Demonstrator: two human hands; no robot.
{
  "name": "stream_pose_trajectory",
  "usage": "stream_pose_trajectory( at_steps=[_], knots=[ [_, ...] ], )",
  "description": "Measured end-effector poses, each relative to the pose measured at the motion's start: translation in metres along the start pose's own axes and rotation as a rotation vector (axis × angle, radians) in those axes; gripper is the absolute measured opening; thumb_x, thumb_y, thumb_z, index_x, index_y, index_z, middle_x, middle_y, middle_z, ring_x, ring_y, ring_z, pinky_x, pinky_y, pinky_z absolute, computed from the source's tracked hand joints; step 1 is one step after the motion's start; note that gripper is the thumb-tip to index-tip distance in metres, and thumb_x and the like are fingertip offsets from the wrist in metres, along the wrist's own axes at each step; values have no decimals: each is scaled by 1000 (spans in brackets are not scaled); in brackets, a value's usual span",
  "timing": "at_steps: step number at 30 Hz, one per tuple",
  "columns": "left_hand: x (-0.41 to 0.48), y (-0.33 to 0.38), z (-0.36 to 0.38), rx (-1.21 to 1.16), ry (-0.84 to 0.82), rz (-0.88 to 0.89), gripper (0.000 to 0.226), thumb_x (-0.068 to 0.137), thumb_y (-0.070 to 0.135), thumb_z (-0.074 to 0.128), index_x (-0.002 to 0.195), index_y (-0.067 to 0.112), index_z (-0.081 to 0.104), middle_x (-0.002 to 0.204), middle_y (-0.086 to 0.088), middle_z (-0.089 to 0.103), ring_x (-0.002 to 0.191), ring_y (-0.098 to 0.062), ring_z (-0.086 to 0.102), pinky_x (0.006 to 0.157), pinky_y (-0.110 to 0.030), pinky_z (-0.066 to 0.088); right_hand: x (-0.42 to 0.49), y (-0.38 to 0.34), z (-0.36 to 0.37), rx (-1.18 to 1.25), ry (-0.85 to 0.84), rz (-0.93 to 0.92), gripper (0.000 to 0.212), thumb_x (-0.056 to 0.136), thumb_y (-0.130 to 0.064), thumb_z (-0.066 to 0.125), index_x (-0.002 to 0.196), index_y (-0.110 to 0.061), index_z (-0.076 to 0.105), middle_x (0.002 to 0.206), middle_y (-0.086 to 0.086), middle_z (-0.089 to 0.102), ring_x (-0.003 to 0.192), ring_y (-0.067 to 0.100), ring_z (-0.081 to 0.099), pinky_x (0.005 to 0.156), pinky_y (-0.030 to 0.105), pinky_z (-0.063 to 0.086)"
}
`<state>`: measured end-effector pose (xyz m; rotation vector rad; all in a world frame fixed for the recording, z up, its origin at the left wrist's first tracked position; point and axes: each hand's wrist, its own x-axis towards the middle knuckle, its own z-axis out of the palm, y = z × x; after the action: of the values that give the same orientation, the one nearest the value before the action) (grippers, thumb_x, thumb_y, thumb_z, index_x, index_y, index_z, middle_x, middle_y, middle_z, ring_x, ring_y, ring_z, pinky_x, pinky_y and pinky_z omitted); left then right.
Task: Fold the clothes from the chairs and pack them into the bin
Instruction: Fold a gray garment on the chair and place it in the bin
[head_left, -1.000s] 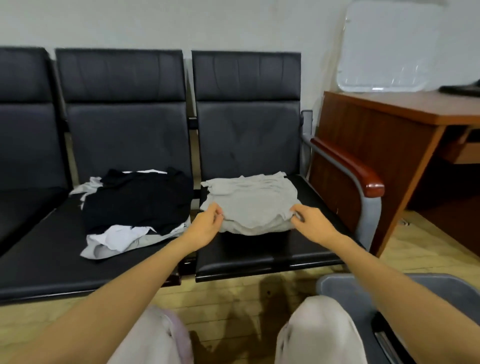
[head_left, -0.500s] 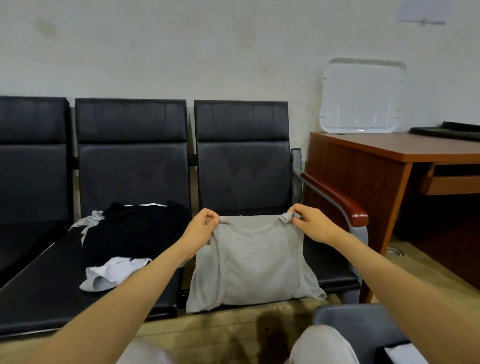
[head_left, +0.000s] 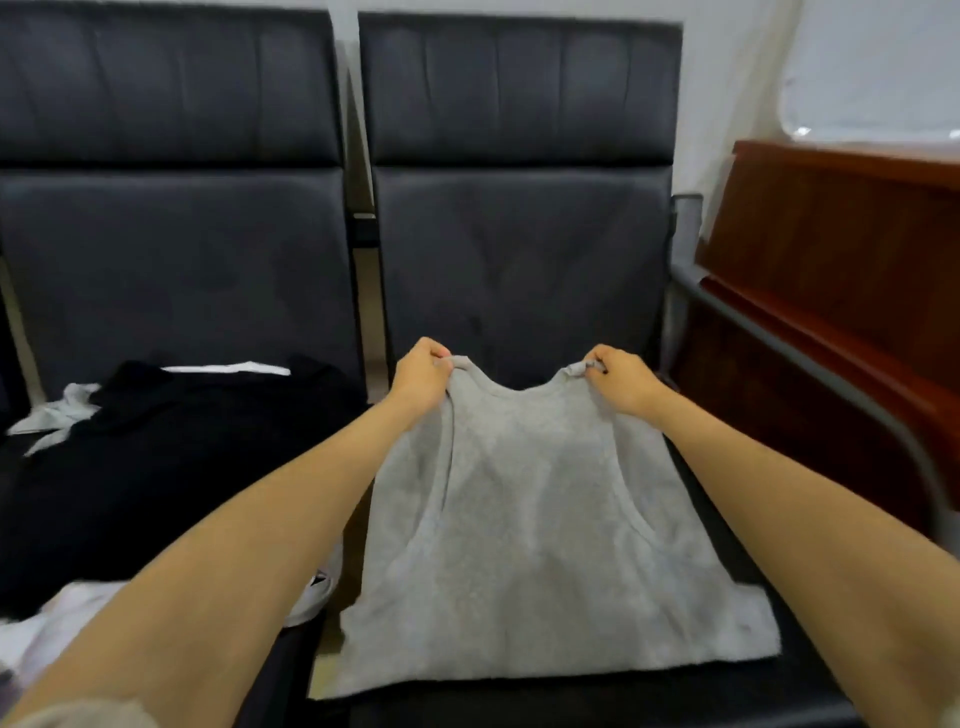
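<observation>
A grey sleeveless top (head_left: 540, 530) lies spread front-up on the seat of the right-hand black chair (head_left: 519, 234), its hem hanging a little over the seat's front edge. The left hand (head_left: 421, 376) is clenched on the top's left shoulder strap and the right hand (head_left: 621, 382) pinches the other strap, both held near the foot of the chair's backrest. The garment is laid flat but shows no fold, so by the look of it the folding of this piece has only begun.

To the left of the grey top, on the neighbouring chair (head_left: 171, 234), a black garment (head_left: 156, 467) sits in a loose heap over white and pale cloth (head_left: 57, 415); more white fabric (head_left: 62, 618) shows at that seat's front edge. These appear unfolded, which suggests most of the task remains.

The bin is not in view, so nothing can be said of what has been packed. To the right of the grey top a wooden desk (head_left: 841, 270) is cut off by the frame edge, with a pale, blurred panel (head_left: 872, 67) above it that cannot be identified. How many pieces lie in the heap cannot be told, and the left forearm hides part of it.
</observation>
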<state>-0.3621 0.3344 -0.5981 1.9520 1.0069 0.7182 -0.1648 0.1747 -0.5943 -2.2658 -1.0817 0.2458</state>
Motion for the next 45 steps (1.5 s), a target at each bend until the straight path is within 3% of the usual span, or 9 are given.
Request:
stream_pose_trajectory(
  at_steps=[4,7,13,19,26,30,37,42,45],
  knots=[
    [29,-49,38,112,7,-54,19,97,14,51,114,4,54,110,-12,59,101,-25,55,76,-28,41,24,43,60,-83,88,93,25,99,-16,44,118,-1,52,114,22,57,100,37,56,78,40,45],
    [33,-76,49,243,-48,-39,43,94,11,57,132,2,38,128,-16,43,111,-31,51,87,-31,41,22,59,81,-140,148,173,44,97,-21,50,137,-9,38,136,17,40,117,35,47,88,42,42],
    [-5,-85,47,410,-14,259,40,94,18,57,130,4,47,134,-12,38,112,-29,49,99,-35,40,-11,61,78,-253,318,27,38,97,-18,51,134,-9,48,136,11,46,125,26,39,104,33,32],
    [-106,-64,26,546,-318,278,39,97,39,50,125,13,58,130,-8,52,117,-25,49,100,-35,39,-101,41,71,-183,127,-177,30,94,-16,56,123,-8,58,128,11,52,124,29,43,103,38,37],
    [-223,-61,16,808,-594,185,76,93,67,22,153,27,1,161,1,-8,147,-20,-10,119,-46,-6,-215,46,61,-442,-279,68,54,102,-50,19,152,-33,11,161,-6,0,148,20,-3,114,57,-3],
    [-254,-57,9,748,-667,170,73,95,64,24,153,28,-1,160,1,-12,147,-18,-14,118,-44,-10,-245,54,44,-451,-352,40,56,101,-52,16,153,-34,3,161,-6,-7,148,19,-9,115,57,-5],
    [-270,-75,-18,729,-635,143,62,100,55,21,153,31,1,160,4,-14,147,-15,-15,119,-38,-9,-259,65,27,-446,-269,98,53,103,-46,20,152,-28,15,161,-4,7,148,20,-1,116,52,-1],
    [-269,-75,-14,761,-660,116,60,101,54,16,153,32,-5,159,4,-20,145,-15,-21,117,-44,-13,-270,81,13,-419,65,160,44,99,-29,44,141,-17,39,143,9,41,135,28,31,109,44,26],
    [-266,-65,-9,787,-637,97,60,102,49,22,154,28,3,161,1,-11,147,-20,-12,119,-47,-7,-266,85,1,-464,3,290,40,96,-39,47,130,-19,49,133,8,46,127,30,33,103,44,29]
  ],
)
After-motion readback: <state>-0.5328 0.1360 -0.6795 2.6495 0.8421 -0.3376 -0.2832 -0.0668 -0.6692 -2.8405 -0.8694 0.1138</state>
